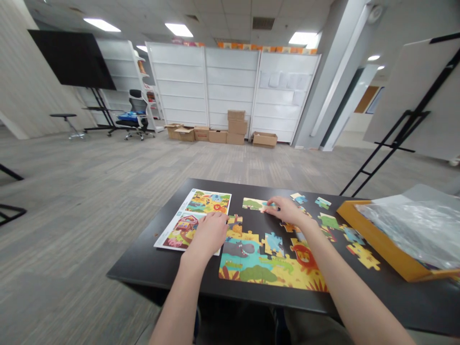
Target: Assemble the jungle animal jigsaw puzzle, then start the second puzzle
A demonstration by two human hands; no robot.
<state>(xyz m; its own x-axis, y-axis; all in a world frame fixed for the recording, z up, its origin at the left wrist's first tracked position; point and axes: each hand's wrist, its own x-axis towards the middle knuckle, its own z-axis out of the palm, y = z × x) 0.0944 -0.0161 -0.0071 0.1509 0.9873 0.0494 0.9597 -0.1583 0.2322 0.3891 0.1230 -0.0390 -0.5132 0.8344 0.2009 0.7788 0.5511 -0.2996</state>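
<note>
left hand (pixel 211 230): hanging out palm-down over the right side of the picture sheet (pixel 170 235), fingertips reaching the upper-left edge of the joined puzzle (pixel 258 274); can't tell if the grip is holding anything, thumb being hidden
right hand (pixel 286 211): kinda pinching the right end of the green-tree strip (pixel 251 204), grip closing narrow on it
green-tree strip: lying on the bench (pixel 143 261), just beyond the joined puzzle
joined puzzle: lying flat nearest the person, showing hippo, crocodile and lion
elephant piece (pixel 273 244): sitting above the crocodile part, right of the hippo
loose pieces (pixel 328 221): scattering around beyond and right of the right forearm
yellow box (pixel 388 244): sitting at the right, holding crinkly clear plastic (pixel 413 227)
</note>
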